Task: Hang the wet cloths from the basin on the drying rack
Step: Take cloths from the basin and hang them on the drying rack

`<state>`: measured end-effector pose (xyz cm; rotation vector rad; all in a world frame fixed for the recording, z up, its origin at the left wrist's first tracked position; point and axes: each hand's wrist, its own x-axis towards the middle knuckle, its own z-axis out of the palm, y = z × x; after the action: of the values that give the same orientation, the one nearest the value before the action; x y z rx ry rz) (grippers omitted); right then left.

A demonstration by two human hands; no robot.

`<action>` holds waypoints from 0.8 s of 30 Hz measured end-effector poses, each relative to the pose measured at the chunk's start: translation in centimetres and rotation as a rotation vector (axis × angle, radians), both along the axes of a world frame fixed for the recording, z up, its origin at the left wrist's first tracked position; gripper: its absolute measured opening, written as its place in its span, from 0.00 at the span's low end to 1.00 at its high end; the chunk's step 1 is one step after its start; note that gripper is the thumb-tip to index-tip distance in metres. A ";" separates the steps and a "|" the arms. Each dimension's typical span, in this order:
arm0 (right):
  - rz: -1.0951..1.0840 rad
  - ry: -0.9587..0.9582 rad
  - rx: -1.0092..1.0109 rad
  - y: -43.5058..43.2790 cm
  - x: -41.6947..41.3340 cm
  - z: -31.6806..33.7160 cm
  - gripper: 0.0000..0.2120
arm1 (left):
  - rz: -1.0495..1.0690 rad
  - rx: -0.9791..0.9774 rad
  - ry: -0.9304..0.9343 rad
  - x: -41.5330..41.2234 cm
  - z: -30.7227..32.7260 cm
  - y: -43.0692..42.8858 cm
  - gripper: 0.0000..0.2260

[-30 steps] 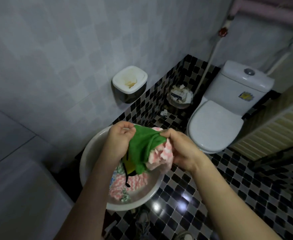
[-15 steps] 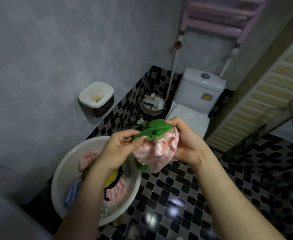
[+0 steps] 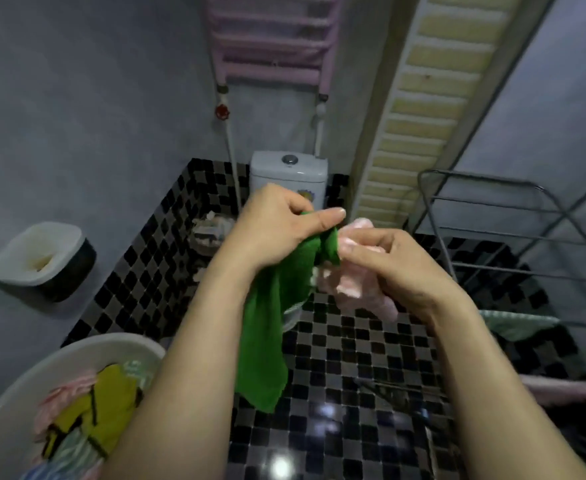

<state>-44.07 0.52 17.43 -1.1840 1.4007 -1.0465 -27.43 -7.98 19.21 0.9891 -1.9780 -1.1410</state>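
Separating a wet pair; round white plastic basin [image 3: 42, 365] at 7 o'clock. Pinching thin green fabric cloth [image 3: 267, 327] in left hand [image 3: 274, 233], clutching fluffy pink towelling cloth [image 3: 350, 284] in right hand [image 3: 402, 268]. Next, probably: turn to grey wire drying rack [image 3: 527, 273] at 3 o'clock, drape one.

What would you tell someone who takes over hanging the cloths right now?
Left hand: grips the green cloth, which hangs down.
Right hand: grips the bunched pink cloth.
Both cloths are up in the air, between the basin and the drying rack.
Done: a striped cloth and a pale cloth seem to lie on the rack's lower bars.
Left: hang these two, then the yellow cloth and the others in the basin.
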 end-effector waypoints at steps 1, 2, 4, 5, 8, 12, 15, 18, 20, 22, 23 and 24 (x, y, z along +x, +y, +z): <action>0.039 0.049 -0.008 0.4 -0.9 0.7 0.12 | -0.037 -0.030 -0.085 -1.8 0.4 0.1 0.27; 0.042 0.138 -0.022 0.7 -2.0 1.2 0.13 | -0.075 -0.065 -0.149 -3.7 0.7 0.2 0.28; -0.059 0.369 -0.082 1.1 -4.3 1.6 0.14 | -0.130 -0.115 -0.205 -7.7 1.0 0.6 0.28; -0.125 0.468 -0.100 1.3 -5.6 1.8 0.13 | -0.169 -0.131 -0.217 -9.5 1.0 0.8 0.26; -0.185 0.616 -0.085 2.0 -9.4 1.7 0.10 | -0.289 -0.164 -0.262 -13.1 1.0 0.9 0.21; -0.251 0.789 -0.097 2.7 -15.1 2.4 0.05 | -0.363 -0.299 -0.325 -17.1 1.1 -0.1 0.14; -0.415 0.849 -0.157 2.6 -19.1 2.8 0.07 | -0.403 -0.316 -0.359 -20.0 0.1 -0.9 0.11; -0.550 0.892 -0.235 2.4 -21.7 2.6 0.09 | -0.405 -0.348 -0.336 -21.7 -1.6 -1.2 0.09; -0.703 0.876 -0.276 2.2 -24.2 2.6 0.09 | -0.424 -0.377 -0.305 -23.7 -2.5 -2.1 0.09; -0.822 0.826 -0.322 2.1 -26.1 2.6 0.10 | -0.423 -0.398 -0.265 -24.9 -3.0 -2.8 0.08; -0.894 0.800 -0.338 2.0 -27.4 2.7 0.10 | -0.428 -0.399 -0.239 -26.1 -3.1 -3.2 0.07; -0.970 0.783 -0.343 1.9 -28.5 2.9 0.11 | -0.443 -0.387 -0.218 -27.6 -3.4 -3.8 0.05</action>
<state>-72.59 2.41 20.37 -1.2161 2.6424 -1.6056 -54.99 -11.75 15.83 0.5022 -2.5564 -0.8362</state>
